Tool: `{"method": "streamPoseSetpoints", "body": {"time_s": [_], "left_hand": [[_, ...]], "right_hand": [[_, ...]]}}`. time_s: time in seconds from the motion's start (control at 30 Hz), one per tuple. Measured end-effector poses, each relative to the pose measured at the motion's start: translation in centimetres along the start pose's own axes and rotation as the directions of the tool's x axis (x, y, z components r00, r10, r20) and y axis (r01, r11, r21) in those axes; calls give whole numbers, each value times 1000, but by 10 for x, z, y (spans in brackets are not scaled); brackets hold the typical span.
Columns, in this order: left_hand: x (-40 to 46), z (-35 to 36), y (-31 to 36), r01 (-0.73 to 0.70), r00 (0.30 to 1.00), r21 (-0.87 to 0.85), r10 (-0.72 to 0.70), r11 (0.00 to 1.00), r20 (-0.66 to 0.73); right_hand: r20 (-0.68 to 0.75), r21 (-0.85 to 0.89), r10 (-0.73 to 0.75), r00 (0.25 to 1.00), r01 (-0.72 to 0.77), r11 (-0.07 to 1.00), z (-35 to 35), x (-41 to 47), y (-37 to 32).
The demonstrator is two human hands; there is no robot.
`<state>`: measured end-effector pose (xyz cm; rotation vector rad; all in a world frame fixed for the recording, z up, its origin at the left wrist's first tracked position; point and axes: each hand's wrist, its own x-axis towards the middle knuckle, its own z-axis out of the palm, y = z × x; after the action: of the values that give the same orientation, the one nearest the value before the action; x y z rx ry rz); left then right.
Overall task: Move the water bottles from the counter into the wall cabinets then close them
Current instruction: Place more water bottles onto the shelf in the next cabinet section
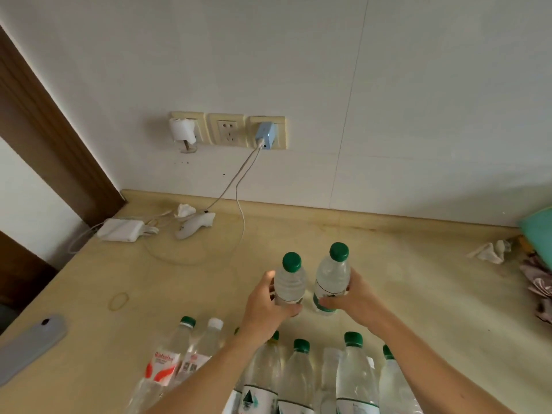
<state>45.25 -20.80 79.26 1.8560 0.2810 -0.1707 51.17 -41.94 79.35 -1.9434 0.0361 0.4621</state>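
Note:
Two clear water bottles with green caps are held side by side over the beige counter point(418, 279). My left hand point(265, 303) is wrapped around the left bottle point(289, 282). My right hand point(355, 297) grips the right bottle point(331, 279) at its green label. Several more bottles stand in a group at the near edge, most with green caps point(354, 372); two at the left carry red-and-white labels point(167, 363). My forearms partly hide that group. No wall cabinet is in view.
A white power adapter point(121, 230), a white device point(194, 224) and cables lie at the back left under the wall sockets point(227, 131). A rubber band point(119, 300) and a grey phone point(30, 348) lie left. Crumpled tissue point(490, 251) and a teal object point(537, 231) sit right.

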Motion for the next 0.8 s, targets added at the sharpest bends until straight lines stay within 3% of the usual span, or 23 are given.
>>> {"method": "streamPoseSetpoints", "body": {"time_s": [0.23, 0.47, 0.63, 0.8], "left_hand": [[4, -18, 9, -42, 999, -34, 41, 999, -11], [-19, -63, 80, -241, 970, -156, 237, 958, -47], [-55, -100, 149, -439, 898, -243, 431, 865, -86], [-110, -131, 226, -606, 788, -303, 607, 735, -104]], "right_hand": [[-166, 93, -32, 986, 48, 995, 2, -10, -17], [-309, 115, -190, 932, 235, 965, -2, -66, -88], [-412, 177, -335, 848, 435, 883, 0, -130, -162], [-483, 110, -499, 720, 615, 781, -7, -208, -242]]}}
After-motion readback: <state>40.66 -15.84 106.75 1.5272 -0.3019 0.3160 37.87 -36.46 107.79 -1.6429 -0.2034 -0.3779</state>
